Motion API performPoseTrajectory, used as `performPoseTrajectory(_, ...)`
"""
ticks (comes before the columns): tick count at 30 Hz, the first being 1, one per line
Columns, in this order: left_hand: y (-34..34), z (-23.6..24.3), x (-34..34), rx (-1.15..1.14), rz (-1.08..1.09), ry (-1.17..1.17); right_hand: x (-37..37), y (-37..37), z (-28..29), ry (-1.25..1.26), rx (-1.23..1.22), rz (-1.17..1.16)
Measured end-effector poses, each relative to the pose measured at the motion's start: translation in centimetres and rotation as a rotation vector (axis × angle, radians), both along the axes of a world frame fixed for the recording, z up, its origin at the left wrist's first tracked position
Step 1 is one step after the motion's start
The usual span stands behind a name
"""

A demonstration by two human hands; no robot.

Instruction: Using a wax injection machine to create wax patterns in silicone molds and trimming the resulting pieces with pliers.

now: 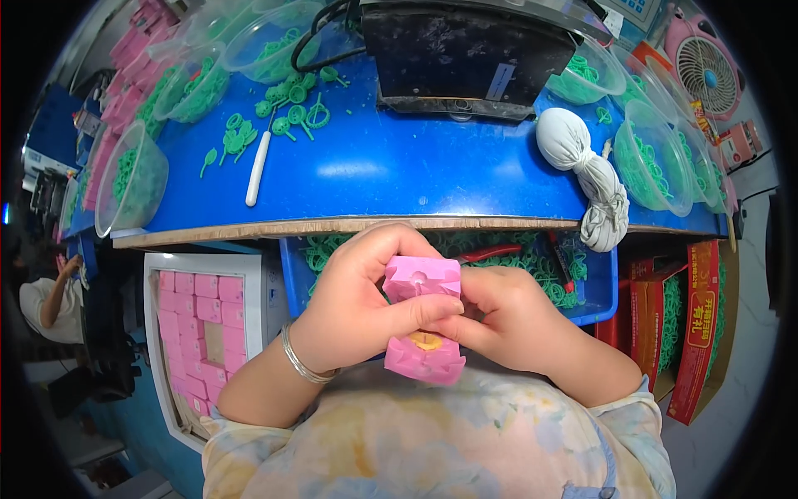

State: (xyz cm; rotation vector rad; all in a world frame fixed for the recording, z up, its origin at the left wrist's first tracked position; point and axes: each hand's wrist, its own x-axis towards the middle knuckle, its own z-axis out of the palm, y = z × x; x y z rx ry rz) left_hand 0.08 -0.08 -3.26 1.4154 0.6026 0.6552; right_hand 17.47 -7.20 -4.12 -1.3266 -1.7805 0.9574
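At the centre of the frame, our left hand (362, 291) clamps a pink, notched, rubbery-looking block (422, 268), thumb across its middle; our right hand (515, 312) meets its right edge, the exact grip hidden. We'd do best to support both ends evenly, sparing the yellow patch (426, 342) below.

Black box-shaped machine (474, 66) stands at rear of blue counter (357, 187). White-handled tool (259, 170) lies left of the machine. White cloth bundle (567, 140), right, overhangs front edge. Pink fan (708, 71) noted at upper right.
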Motion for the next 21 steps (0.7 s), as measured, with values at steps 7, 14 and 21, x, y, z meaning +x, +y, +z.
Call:
performPoseTrajectory(7,1.0,0.5,0.1,0.868,0.099,0.083,0.6,0.4,0.7,-0.072,-0.04,-0.055)
performPoseTrajectory(14,-0.6,1.0,-0.8,1.473,0.3,0.115,0.9,0.4,0.6,-0.213,0.536,-0.151)
performPoseTrajectory(21,-1.4,2.3,-0.7,1.405,0.209,0.375,0.9,0.1,-0.2,-0.199,0.627,-0.161)
